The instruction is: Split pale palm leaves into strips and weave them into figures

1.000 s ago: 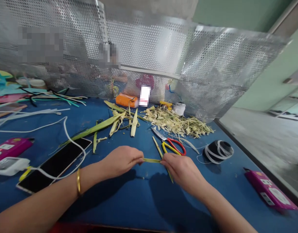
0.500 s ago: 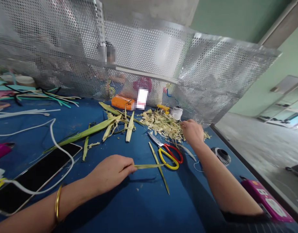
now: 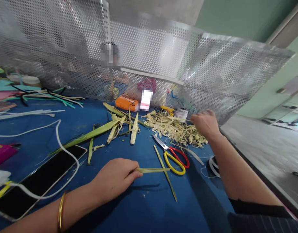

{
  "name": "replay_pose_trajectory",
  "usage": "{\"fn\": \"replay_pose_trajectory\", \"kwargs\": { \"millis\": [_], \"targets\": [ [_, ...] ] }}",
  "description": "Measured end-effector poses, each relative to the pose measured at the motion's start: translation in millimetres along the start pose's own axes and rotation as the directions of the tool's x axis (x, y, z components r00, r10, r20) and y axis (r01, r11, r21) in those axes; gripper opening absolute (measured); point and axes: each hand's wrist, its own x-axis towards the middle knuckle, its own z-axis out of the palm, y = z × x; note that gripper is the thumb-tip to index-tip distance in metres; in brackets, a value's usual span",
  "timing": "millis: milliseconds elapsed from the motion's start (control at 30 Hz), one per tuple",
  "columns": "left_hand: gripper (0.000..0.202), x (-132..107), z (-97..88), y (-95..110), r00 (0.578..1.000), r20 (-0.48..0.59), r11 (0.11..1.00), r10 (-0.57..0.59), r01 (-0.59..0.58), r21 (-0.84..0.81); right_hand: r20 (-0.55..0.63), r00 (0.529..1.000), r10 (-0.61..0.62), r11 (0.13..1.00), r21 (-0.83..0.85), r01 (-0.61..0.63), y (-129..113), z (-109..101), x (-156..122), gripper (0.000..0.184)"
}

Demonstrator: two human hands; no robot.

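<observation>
My left hand [image 3: 119, 174] is closed, pinching a narrow pale-green leaf strip [image 3: 153, 170] between thumb and fingers. The strip points right, across another leaf strip [image 3: 166, 174] on the table and towards the scissors [image 3: 173, 155], which have one red and one yellow handle. My right hand [image 3: 205, 124] is held up at the right end of a heap of leaf scraps [image 3: 178, 127], close to a crumpled clear plastic bag [image 3: 181, 114]. Its fingers look curled together; what they hold, if anything, is hidden.
Larger leaf pieces [image 3: 97, 132] lie left of the heap. A black phone [image 3: 42, 181] and a white cable [image 3: 74, 158] are at the left. An orange pack [image 3: 126, 103] stands by the perforated metal screen [image 3: 149, 42]. A thread spool [image 3: 213, 166] sits near my right forearm.
My right hand has moved right and slightly up from the scrap heap, uncovering its right end. My left hand keeps hold of the leaf strip. The view has shifted slightly.
</observation>
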Motion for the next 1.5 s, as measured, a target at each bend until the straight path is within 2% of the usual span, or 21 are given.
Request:
{"fn": "replay_pose_trajectory", "kwargs": {
  "millis": [167, 233, 300, 367, 433, 567, 633, 767, 867, 967, 1067, 1133, 1233, 1400, 1500],
  "targets": [
    [0.031, 2, -0.3, -3, 0.998, -0.063, 0.996, 0.002, -0.007, -0.083, 0.057, 0.998, 0.001, 1.0, 0.022, -0.003, 18, -23, -2, 0.029],
    [0.031, 4, -1.2, -5, 0.996, -0.088, 0.985, -0.019, 0.004, -0.17, 0.042, 0.999, 0.012, 0.999, 0.045, -0.014, 21, -33, -7, 0.028],
    [0.031, 6, -2.2, -5, 0.994, -0.094, 0.948, -0.053, 0.021, -0.318, -0.014, 1.0, -0.017, 0.988, 0.152, 0.019, 19, -43, -15, 0.028],
    [0.032, 9, -3.1, -4, 0.987, -0.12, 0.872, -0.112, 0.04, -0.489, -0.067, 0.994, -0.083, 0.939, 0.328, 0.101, 12, -54, -27, 0.026],
    [0.031, 12, -3.6, 0, 0.964, -0.192, 0.78, -0.183, 0.023, -0.625, -0.094, 0.983, -0.158, 0.864, 0.469, 0.184, -2, -64, -42, 0.025],
    [0.021, 18, -3.2, 15, 0.919, -0.331, 0.659, -0.212, -0.116, -0.743, -0.153, 0.937, -0.313, 0.732, 0.591, 0.341, -39, -80, -69, 0.029],
    [0.019, 21, -2.0, 26, 0.94, -0.276, 0.638, -0.198, -0.09, -0.765, -0.18, 0.913, -0.366, 0.683, 0.614, 0.395, -58, -85, -78, 0.028],
    [0.022, 27, 2.8, 42, 0.983, -0.048, 0.548, -0.175, 0.057, -0.834, -0.215, 0.892, -0.398, 0.662, 0.607, 0.441, -87, -86, -85, 0.028],
    [0.023, 30, 8.5, 42, 0.989, 0.034, 0.544, -0.142, 0.107, -0.832, -0.254, 0.9, -0.355, 0.645, 0.63, 0.433, -99, -80, -86, 0.024],
    [0.02, 33, 13.5, 32, 0.986, 0.079, 0.518, -0.148, 0.145, -0.843, -0.289, 0.917, -0.276, 0.548, 0.736, 0.397, -96, -69, -85, 0.018],
    [0.019, 36, 14.7, 23, 0.98, 0.129, 0.481, -0.151, 0.187, -0.856, -0.277, 0.956, -0.099, 0.417, 0.86, 0.292, -81, -51, -84, 0.017],
    [0.019, 37, 13.7, 20, 0.974, 0.148, 0.455, -0.174, 0.213, -0.864, -0.179, 0.982, 0.063, 0.348, 0.926, 0.146, -70, -37, -84, 0.017],
    [0.016, 38, 11.9, 21, 0.959, 0.181, 0.395, -0.22, 0.257, -0.882, -0.025, 0.965, 0.262, 0.279, 0.959, -0.051, -61, -20, -84, 0.02],
    [0.014, 39, 12.3, 22, 0.938, 0.228, 0.324, -0.263, 0.308, -0.894, 0.018, 0.958, 0.287, 0.259, 0.961, -0.096, -70, -15, -84, 0.025],
    [0.013, 39, 13.8, 20, 0.932, 0.256, 0.318, -0.258, 0.332, -0.888, 0.071, 0.919, 0.388, 0.197, 0.968, -0.157, -74, -12, -83, 0.025]
  ]
}}
